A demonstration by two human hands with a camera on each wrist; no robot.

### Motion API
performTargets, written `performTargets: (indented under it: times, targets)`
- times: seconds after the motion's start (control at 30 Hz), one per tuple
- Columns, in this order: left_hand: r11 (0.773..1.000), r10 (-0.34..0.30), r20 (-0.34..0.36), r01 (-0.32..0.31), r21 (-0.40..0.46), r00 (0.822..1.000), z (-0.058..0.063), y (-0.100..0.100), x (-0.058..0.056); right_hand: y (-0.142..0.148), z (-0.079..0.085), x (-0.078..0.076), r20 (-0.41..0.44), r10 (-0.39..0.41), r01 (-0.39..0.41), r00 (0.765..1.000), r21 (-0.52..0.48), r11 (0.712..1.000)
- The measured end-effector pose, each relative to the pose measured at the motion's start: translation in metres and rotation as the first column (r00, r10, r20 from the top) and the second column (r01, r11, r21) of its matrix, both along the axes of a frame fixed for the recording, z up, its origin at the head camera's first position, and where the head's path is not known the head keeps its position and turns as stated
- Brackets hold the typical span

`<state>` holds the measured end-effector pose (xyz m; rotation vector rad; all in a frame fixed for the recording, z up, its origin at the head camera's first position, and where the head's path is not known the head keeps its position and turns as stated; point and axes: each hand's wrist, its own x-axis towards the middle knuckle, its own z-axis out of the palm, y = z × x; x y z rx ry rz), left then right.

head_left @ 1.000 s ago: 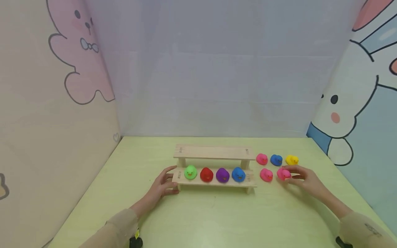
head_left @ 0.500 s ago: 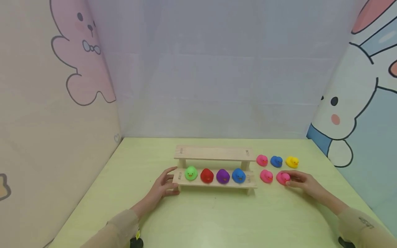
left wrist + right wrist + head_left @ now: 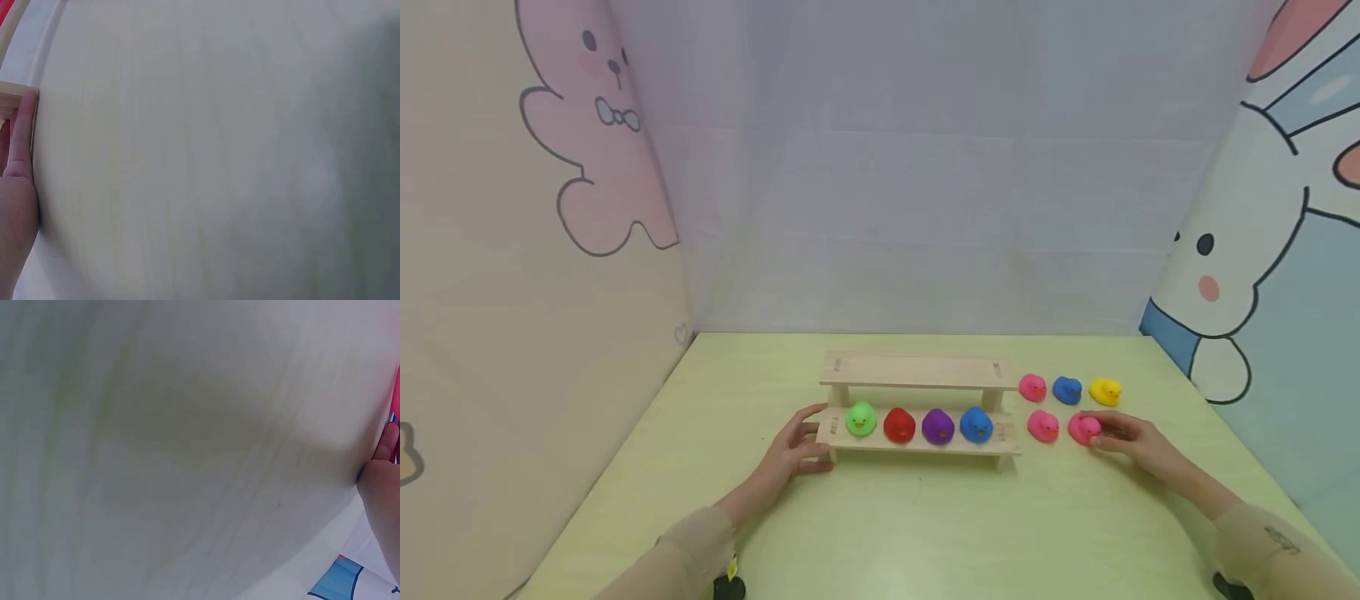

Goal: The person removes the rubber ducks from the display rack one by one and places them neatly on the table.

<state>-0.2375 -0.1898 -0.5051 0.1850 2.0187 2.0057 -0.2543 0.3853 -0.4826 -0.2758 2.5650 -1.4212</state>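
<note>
A two-step wooden rack (image 3: 917, 369) stands on the table. Along its lower step sit a green rubber duck (image 3: 861, 419), a red one (image 3: 898, 426), a purple one (image 3: 937, 427) and a blue one (image 3: 976, 425). At the rack's left end, my left hand (image 3: 790, 446) holds the lower step, fingers spread around its end. To the right, my right hand (image 3: 1135, 443) pinches a pink rubber duck (image 3: 1084, 428) down at the table. In the left wrist view, the left hand (image 3: 19, 181) lies against the wood; only part of the right hand (image 3: 381, 481) shows in its wrist view.
Beside the rack are two more pink ducks, a front one (image 3: 1042, 426) and a back one (image 3: 1032, 387), then a blue duck (image 3: 1067, 390) and a yellow duck (image 3: 1105, 392). The pale table (image 3: 880, 525) meets a curtain (image 3: 895, 208) behind and cartoon-printed side panels.
My right hand has lowered slightly with the pink duck and shifted it a little left, beside the front pink duck. The left hand stays at the rack.
</note>
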Motion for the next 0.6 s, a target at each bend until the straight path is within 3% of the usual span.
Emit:
performTargets:
  times: [0.6]
  targets:
    - [1.000, -0.003, -0.012, 0.003, -0.002, 1.000, 0.0002, 0.0001, 0.0010, -0.0025, 0.0021, 0.0013, 0.018, -0.020, 0.019, 1.000, 0.017, 1.000]
